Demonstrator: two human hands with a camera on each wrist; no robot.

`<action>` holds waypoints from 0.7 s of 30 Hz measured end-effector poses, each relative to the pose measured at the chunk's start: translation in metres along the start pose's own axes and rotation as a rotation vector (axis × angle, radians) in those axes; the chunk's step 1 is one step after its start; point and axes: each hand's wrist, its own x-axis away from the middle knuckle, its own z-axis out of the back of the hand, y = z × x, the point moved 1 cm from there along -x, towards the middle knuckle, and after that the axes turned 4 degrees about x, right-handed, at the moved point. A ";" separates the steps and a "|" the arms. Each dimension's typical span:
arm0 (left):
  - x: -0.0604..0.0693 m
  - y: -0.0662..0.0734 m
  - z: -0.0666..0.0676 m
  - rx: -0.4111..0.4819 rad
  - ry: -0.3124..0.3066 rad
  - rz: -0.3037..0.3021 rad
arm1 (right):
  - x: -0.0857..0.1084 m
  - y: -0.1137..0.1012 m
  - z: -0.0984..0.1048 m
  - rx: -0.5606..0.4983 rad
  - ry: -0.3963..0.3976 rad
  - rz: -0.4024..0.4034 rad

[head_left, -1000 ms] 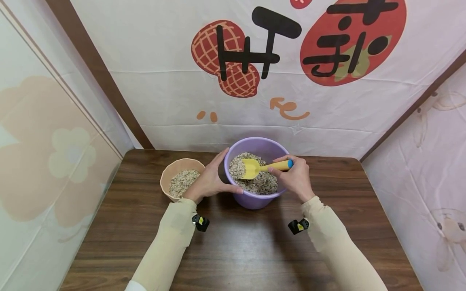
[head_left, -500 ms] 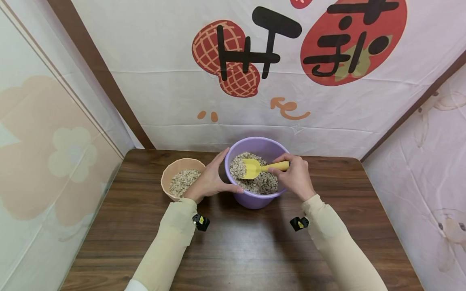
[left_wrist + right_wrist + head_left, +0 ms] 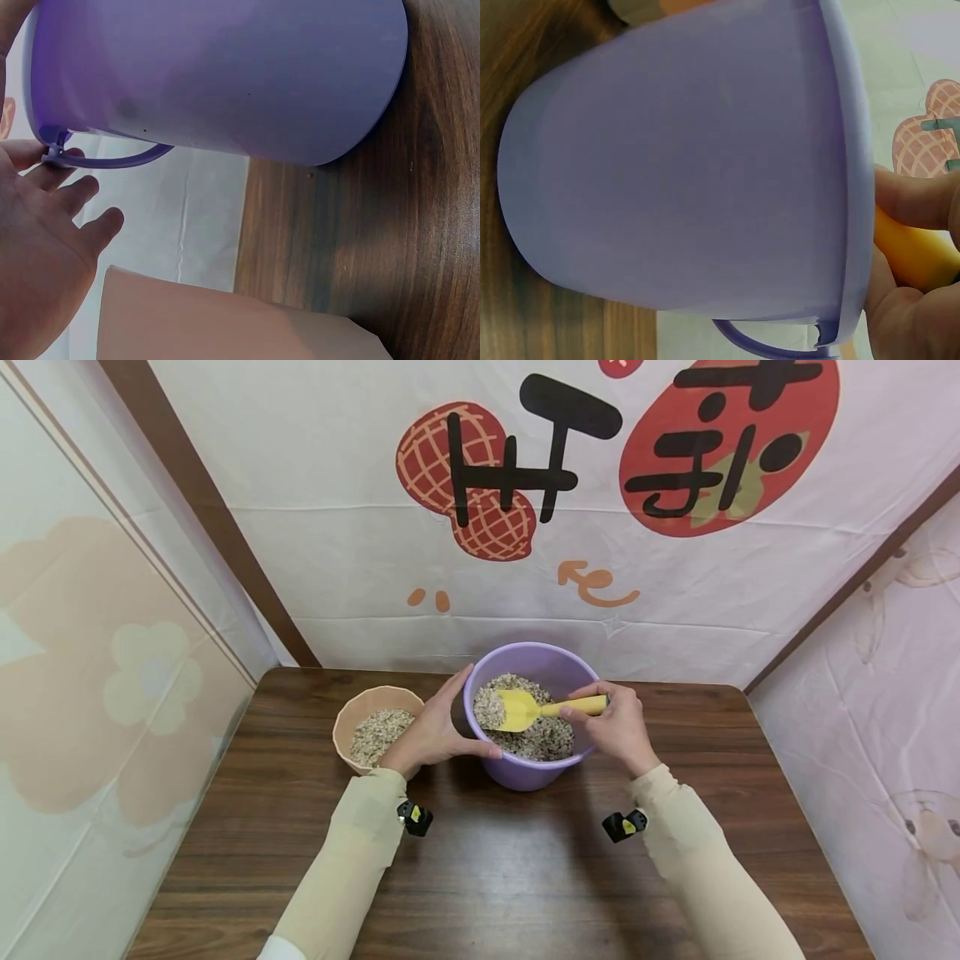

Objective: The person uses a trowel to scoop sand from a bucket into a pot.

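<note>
A purple bucket (image 3: 525,777) stands on the table, partly filled with pale and dark flakes or grains (image 3: 536,742). My left hand (image 3: 435,731) holds it by the left side of its rim, thumb along the front and fingers behind. In the left wrist view, those fingers (image 3: 88,187) touch the base of the bucket's handle (image 3: 120,160). My right hand (image 3: 615,722) pinches the handle of a yellow scoop (image 3: 519,710) over the bucket's right rim. The scoop's blade lies inside the bucket with grains heaped at its left end. In the right wrist view the bucket wall hides the blade.
A peach-coloured bowl (image 3: 347,727) with similar grains stands left of the bucket, partly hidden by my left wrist. Behind the brown wooden table (image 3: 517,877) hangs a white printed cloth (image 3: 337,552), close to the bucket.
My right hand and the yellow scoop have shifted slightly to the right over the last half second. My left hand, the bucket and the bowl stay in place.
</note>
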 end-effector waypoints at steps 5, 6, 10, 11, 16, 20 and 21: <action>0.001 0.001 0.000 0.003 -0.004 0.005 | 0.004 0.005 0.004 -0.138 -0.029 -0.069; 0.001 0.001 0.000 0.004 -0.004 0.004 | 0.004 0.006 0.005 -0.167 -0.027 -0.078; 0.001 0.001 0.000 0.012 -0.002 0.001 | 0.008 0.008 0.009 -0.269 -0.014 -0.111; 0.002 0.001 0.000 0.013 -0.001 -0.001 | 0.009 0.009 0.010 -0.292 -0.010 -0.118; 0.002 0.001 0.000 0.020 0.003 -0.008 | 0.015 0.012 0.017 -0.408 0.006 -0.138; 0.001 0.000 0.000 0.018 0.004 -0.007 | 0.021 0.013 0.023 -0.446 0.039 -0.126; 0.001 0.000 0.000 0.018 0.004 -0.005 | 0.022 0.013 0.024 -0.455 0.048 -0.123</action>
